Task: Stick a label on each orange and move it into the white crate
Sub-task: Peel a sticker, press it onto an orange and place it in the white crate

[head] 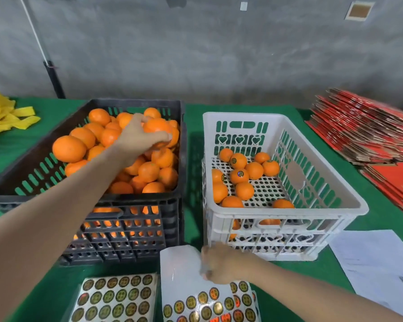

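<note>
Two sheets of round gold-and-green adhesive labels lie nearest the person on the green table cover (193,122): a full sheet (114,298) at left and a partly used sheet (179,266) at right, its bare backing curled upward. The right hand (219,263) rests on that backing with fingers curled down. Motion blur prevents telling whether it pinches a label.

Beyond the sheets, the black slotted plastic crate (135,102) stands at left and the white slotted plastic crate (323,216) at right, just beside each other. The left hand (140,135) reaches into the black crate, fingers and thumb wrapped round one round orange fruit (158,127) on top of the heap near the far right corner. This fruit is unlabelled as far as can be seen. The white crate holds a loose layer of labelled oranges (239,175).

Probable faults:
- Lifting the gripped fruit may dislodge neighbours, since the heap rises close to the rim there.
- The curled backing is held down by one hand only, so a peeled label may fold onto itself or drag the sheet upward.

Red flattened cartons (358,131) are stacked at far right.
</note>
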Available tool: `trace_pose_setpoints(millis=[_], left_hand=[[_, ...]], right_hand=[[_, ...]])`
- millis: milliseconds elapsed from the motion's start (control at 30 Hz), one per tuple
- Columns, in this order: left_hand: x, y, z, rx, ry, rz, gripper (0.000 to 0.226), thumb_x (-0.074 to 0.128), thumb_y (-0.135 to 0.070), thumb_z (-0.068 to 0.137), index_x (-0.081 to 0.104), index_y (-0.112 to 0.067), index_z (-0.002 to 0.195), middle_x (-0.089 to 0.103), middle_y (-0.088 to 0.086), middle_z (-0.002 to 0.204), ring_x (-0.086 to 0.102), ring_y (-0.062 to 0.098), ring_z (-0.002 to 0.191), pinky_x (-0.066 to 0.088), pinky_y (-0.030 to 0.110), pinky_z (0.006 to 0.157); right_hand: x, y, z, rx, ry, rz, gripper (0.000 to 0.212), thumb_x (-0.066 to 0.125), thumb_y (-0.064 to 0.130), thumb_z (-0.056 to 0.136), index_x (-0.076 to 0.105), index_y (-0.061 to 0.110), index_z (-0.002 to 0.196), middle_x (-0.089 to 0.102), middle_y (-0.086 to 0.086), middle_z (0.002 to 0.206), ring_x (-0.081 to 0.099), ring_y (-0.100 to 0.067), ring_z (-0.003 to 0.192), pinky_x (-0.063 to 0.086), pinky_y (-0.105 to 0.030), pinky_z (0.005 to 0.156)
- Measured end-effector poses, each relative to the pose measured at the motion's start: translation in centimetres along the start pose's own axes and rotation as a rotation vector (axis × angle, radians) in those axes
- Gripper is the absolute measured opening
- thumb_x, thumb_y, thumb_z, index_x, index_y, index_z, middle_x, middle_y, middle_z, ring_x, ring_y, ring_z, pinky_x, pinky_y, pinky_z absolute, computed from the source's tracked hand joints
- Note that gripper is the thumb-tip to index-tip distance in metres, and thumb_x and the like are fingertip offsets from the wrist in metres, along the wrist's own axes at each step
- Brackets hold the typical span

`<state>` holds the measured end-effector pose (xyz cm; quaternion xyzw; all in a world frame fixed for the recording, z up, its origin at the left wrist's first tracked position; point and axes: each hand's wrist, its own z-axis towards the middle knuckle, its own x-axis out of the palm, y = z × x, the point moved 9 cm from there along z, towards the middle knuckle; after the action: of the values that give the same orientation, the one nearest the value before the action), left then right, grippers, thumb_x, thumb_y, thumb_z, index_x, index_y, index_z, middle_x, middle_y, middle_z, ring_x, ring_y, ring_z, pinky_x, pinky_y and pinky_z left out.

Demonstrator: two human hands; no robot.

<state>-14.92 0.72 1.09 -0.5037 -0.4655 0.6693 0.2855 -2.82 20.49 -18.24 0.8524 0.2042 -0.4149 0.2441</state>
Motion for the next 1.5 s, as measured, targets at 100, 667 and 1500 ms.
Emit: trace_pose_setpoints(millis=[100, 667, 1500], left_hand=[[-0.7, -2.1, -4.2, 0.130, 0.090, -0.239, 0.051, 0.078, -0.018, 0.077, 0.050, -0.018, 0.120, 0.060, 0.005, 0.105, 0.066, 0.016, 0.081, 0.060, 0.030, 0.070], [11.8, 8.0, -19.5, -0.236, 0.932, -0.039, 0.067, 0.067, -0.054, 0.050, 0.068, -0.010, 0.101, 0.069, 0.002, 0.097, 0.058, 0.017, 0.097, 0.039, 0.035, 0.103], [12.5, 10.1, -17.2, -0.593, 0.778, -0.436, 0.064, 0.055, -0.058, 0.069, 0.059, -0.014, 0.116, 0.073, 0.014, 0.095, 0.068, 0.026, 0.086, 0.053, 0.033, 0.075]], right_hand=[[2.3, -2.3, 0.9, 0.127, 0.013, 0.103, 0.031, 0.050, 0.011, 0.091, 0.047, -0.002, 0.119, 0.052, -0.014, 0.111, 0.055, -0.030, 0.106, 0.046, -0.033, 0.082], [-1.9, -3.3, -6.7, -0.182, -0.381, 1.135, 0.029, 0.058, -0.011, 0.085, 0.067, 0.015, 0.076, 0.069, 0.015, 0.076, 0.061, 0.003, 0.077, 0.045, -0.011, 0.073], [-3.9, -2.6, -9.4, -0.295, -0.555, 1.075, 0.033, 0.072, -0.006, 0.075, 0.074, 0.027, 0.072, 0.071, 0.012, 0.075, 0.064, 0.000, 0.073, 0.047, -0.015, 0.071]])
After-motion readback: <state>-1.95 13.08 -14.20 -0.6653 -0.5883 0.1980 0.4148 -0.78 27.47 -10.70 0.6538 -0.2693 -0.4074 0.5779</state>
